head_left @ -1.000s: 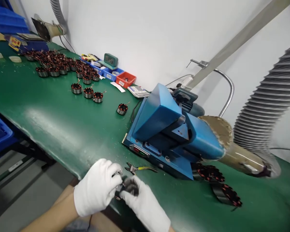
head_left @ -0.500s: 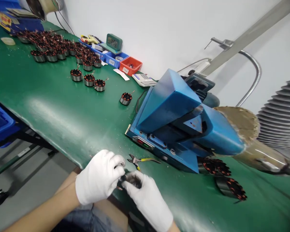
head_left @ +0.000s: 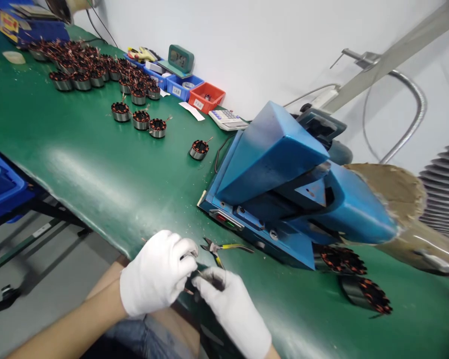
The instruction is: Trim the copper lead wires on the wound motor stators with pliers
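While the left hand and right hand pinch a mostly hidden dark part, each grip stays unclear

A: Anything readable on this bench?

B: Hardly. The green clock, well beyond the gloved fingers, shows dark digits, perhaps 3 of them, too small to make out.

A: And the bins?

B: The blue bin and the red bin each carry a white label with small dark marks, unreadable. The calculator keys are too blurred as well.
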The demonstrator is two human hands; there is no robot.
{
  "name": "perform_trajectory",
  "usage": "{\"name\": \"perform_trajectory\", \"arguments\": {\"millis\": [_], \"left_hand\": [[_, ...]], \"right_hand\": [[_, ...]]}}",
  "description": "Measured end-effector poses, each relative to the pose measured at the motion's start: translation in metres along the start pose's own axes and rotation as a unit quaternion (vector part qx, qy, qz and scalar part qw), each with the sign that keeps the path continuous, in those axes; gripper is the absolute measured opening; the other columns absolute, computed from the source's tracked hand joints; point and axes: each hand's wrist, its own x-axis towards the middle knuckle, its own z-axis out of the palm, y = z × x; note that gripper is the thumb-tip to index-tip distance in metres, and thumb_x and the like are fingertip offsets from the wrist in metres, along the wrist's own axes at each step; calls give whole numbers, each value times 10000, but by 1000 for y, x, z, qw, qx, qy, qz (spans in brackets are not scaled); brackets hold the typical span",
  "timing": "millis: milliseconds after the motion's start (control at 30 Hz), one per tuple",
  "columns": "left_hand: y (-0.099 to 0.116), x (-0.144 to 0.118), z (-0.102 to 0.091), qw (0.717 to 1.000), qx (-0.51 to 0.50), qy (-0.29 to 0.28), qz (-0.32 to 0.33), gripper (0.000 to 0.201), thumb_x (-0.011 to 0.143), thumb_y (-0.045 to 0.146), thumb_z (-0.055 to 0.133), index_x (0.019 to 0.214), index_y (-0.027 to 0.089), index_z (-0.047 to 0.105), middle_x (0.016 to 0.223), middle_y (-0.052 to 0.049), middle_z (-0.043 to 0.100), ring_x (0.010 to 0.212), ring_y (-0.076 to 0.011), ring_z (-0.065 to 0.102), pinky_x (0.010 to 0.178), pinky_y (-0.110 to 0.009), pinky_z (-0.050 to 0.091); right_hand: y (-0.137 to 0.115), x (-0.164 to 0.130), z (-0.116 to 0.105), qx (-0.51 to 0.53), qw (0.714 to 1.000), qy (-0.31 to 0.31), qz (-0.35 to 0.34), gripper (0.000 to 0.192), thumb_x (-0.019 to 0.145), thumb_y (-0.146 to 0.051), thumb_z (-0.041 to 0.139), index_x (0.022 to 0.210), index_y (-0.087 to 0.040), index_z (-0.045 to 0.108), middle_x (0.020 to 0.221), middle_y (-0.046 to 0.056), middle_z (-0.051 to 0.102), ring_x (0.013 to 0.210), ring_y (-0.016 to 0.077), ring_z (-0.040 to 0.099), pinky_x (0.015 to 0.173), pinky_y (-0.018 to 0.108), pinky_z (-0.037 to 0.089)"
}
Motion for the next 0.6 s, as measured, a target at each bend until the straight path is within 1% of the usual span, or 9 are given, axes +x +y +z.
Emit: {"name": "perform_trajectory", "arguments": {"millis": [33, 100, 167, 200, 267, 367, 433, 500, 600], "left_hand": [[-1, 0, 0, 1000, -3, -1, 0, 60, 856, 164, 463, 858, 188, 518, 1057, -38, 551, 799, -209, 462, 701, -384, 358], [-2, 0, 1, 1000, -8, -3, 3, 45, 852, 180, 475, 867, 190, 516, 1046, -36, 552, 796, -209, 460, 696, -382, 356], [-2, 0, 1, 1000, -14, -7, 5, 32, 847, 191, 489, 863, 192, 517, 1043, -33, 555, 808, -209, 467, 705, -379, 360], [-2, -1, 2, 1000, -16, -7, 5, 30, 843, 188, 493, 859, 191, 518, 1046, -33, 557, 817, -210, 472, 711, -378, 362], [-1, -2, 1, 1000, -12, 5, 8, 43, 838, 172, 487, 856, 188, 522, 1060, -38, 560, 823, -210, 479, 718, -376, 364], [0, -2, 0, 1000, 10, 18, 13, 76, 833, 138, 468, 845, 187, 525, 1066, -36, 567, 811, -205, 482, 712, -374, 367], [-1, -1, 1, 999, 24, 18, 23, 79, 829, 137, 469, 837, 188, 528, 1054, -39, 574, 799, -204, 484, 697, -373, 370], [-1, 1, 2, 999, 34, 11, 24, 73, 818, 143, 481, 842, 189, 534, 1057, -45, 580, 778, -204, 486, 676, -374, 375], [5, 2, 5, 999, 18, 36, -37, 105, 837, 141, 463, 885, 193, 540, 1089, -44, 581, 793, -212, 502, 691, -387, 397]], "right_hand": [[1, 1, -4, -88, 993, 47, -67, 177, 837, -273, 551, 736, -178, 662, 659, 43, 700, 565, 154, 606, 562, 257, 450], [6, 3, -9, -209, 942, 134, -227, 172, 858, -225, 530, 896, -188, 694, 766, 76, 735, 645, 179, 629, 637, 291, 462], [11, 5, -6, -195, 917, 165, -306, 174, 848, -224, 542, 906, -186, 702, 779, 109, 738, 665, 200, 631, 655, 319, 458], [12, 5, -2, -158, 925, 168, -302, 156, 835, -234, 559, 862, -187, 705, 755, 111, 732, 657, 202, 626, 646, 321, 455], [11, 5, 9, -56, 960, 149, -231, 181, 824, -267, 577, 691, -189, 672, 627, 73, 687, 575, 182, 600, 577, 294, 449], [6, 3, 25, 80, 984, 98, -126, 379, 885, -353, 473, 538, -212, 524, 375, -39, 456, 319, 115, 421, 369, 239, 366], [4, -1, 26, 149, 981, 86, -89, 415, 894, -440, 394, 538, -238, 456, 353, -82, 321, 262, 95, 285, 301, 234, 317], [6, -6, 17, 221, 969, 99, -56, 418, 857, -505, 405, 523, -254, 397, 386, -95, 262, 284, 87, 237, 302, 236, 324], [15, -17, 0, 384, 914, 124, 32, 408, 748, -499, 598, 488, -231, 435, 363, -98, 287, 299, 72, 261, 325, 220, 317]]}}
